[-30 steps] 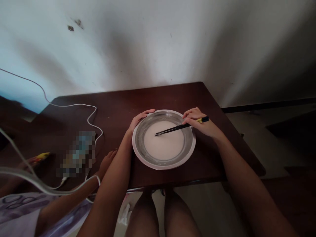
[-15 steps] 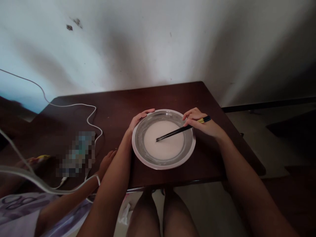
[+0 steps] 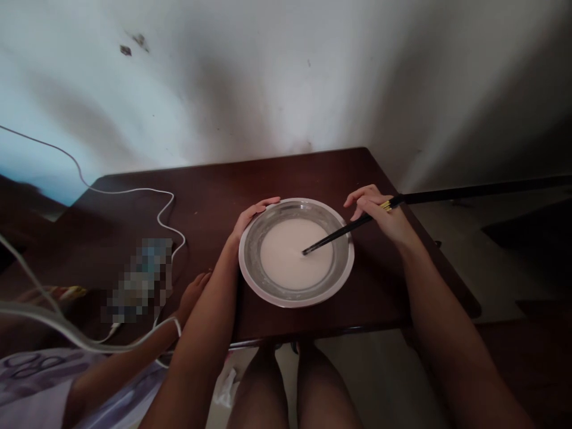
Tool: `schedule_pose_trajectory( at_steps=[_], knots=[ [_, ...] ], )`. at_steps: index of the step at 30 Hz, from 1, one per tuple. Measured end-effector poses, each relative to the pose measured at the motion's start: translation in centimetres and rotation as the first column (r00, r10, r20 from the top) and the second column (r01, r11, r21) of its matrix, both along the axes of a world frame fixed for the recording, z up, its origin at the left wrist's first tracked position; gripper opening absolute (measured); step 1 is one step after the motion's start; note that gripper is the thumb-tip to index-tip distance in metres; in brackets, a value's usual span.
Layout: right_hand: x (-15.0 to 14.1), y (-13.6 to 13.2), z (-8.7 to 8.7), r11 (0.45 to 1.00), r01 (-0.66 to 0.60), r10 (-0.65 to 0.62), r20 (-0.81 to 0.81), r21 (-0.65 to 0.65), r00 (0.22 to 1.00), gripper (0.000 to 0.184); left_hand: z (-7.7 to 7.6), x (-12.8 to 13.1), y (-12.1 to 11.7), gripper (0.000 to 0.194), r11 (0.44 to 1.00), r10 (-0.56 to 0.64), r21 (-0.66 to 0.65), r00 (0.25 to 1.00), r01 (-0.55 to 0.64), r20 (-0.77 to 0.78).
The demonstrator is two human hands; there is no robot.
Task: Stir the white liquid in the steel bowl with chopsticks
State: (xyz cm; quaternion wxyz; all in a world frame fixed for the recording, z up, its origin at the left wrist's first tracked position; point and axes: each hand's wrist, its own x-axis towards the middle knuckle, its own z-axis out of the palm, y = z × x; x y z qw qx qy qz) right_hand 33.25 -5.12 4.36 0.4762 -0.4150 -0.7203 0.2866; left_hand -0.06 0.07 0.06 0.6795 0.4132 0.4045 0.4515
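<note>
So the person's right hand [image 3: 379, 211] is closed around a pair of black chopsticks [image 3: 339, 234] with yellow bands near the back end. They're held together at a slant, passing over the right side of the bowl's rim, with their tips at the milky white liquid [image 3: 286, 259] a bit right of its middle. The liquid sits in a wide metal bowl [image 3: 342, 262] with a pale rim, which stands upright near the front edge of the dark reddish-brown worktop [image 3: 201, 202], toward the right half.

The left hand [image 3: 251, 219] is up against the bowl's far-left rim, fingers laid along it. Its thumb isn't visible, so can't really tell whether it's gripping the rim or just resting there.

Just left of the left forearm there's another person's hand [image 3: 193, 293] on the worktop, plus that person's pale purple-grey shirt [image 3: 40, 381] at the bottom corner. Near them lies a pixelated rectangular object [image 3: 138, 280] with a white cable [image 3: 154, 189] running past it and back toward the wall [image 3: 286, 89]. Some yellowish thing [image 3: 74, 293] sits further left, too blurry to make out.
</note>
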Motion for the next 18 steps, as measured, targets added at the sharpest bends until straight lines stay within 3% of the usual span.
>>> schedule_pose_trajectory(
  at_steps=[3,6,14,18],
  knots=[
    [-0.7,-0.2,-0.1,0.991,-0.114,0.12,0.077,-0.069,0.99,0.034,0.2,0.2,0.0,0.033,1.0,0.016,-0.011,1.0,-0.015,0.02],
    [-1.4,-0.2,-0.6,0.987,-0.146,0.154,0.124,-0.071,0.98,0.026,0.2,0.3,0.0,0.031,1.0,0.014,-0.019,1.0,-0.014,0.024],
    [-0.6,0.4,-0.7,0.992,0.118,-0.12,0.042,0.045,0.992,0.033,-0.4,-0.1,0.3,0.033,1.0,-0.009,0.008,1.0,0.009,0.015],
    [0.0,0.1,0.0,0.998,0.064,-0.064,-0.046,0.005,0.997,0.043,-0.1,0.0,0.1,0.033,1.0,0.0,0.001,1.0,0.0,0.025]
  ],
)
